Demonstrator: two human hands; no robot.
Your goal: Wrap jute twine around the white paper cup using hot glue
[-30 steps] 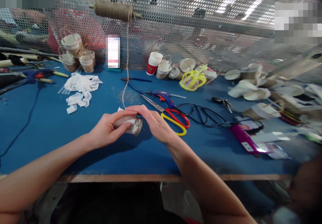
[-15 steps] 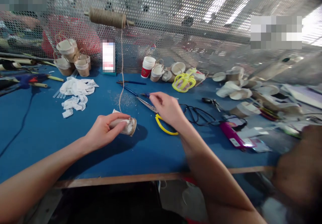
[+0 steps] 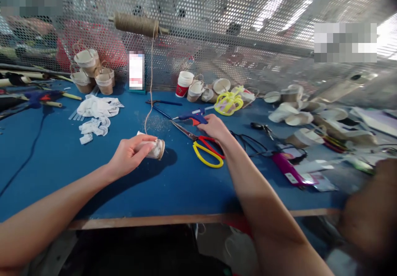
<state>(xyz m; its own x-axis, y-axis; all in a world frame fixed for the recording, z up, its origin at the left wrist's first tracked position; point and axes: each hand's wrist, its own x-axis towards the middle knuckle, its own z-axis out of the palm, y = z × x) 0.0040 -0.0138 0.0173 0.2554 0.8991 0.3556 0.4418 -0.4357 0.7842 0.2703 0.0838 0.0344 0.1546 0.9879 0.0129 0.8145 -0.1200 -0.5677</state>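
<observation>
My left hand [image 3: 125, 157] is closed around a small paper cup [image 3: 158, 150] tipped on its side above the table, its end bound with twine. From the spool [image 3: 136, 24] a strand of twine [image 3: 151, 77] hangs down to that cup. My right hand [image 3: 215, 128] has its fingers curled round the handle of a blue glue gun [image 3: 195, 115] with an orange trigger; its nozzle points left. Just in front of that hand lie scissors [image 3: 207, 154] with one red and one yellow handle, blades partly apart.
White ribbon strips [image 3: 97, 106] lie at the left, near finished small buckets [image 3: 87, 59]. Cups and a yellow woven piece [image 3: 228, 103] line the back. Another glue gun [image 3: 40, 98] rests far left. Keys [image 3: 263, 128], a black cable and a purple case [image 3: 287, 169] are at the right.
My right hand has shifted slightly right, and the glue gun it was covering now shows, as does the red scissor handle. My left hand and the cup have barely moved.
</observation>
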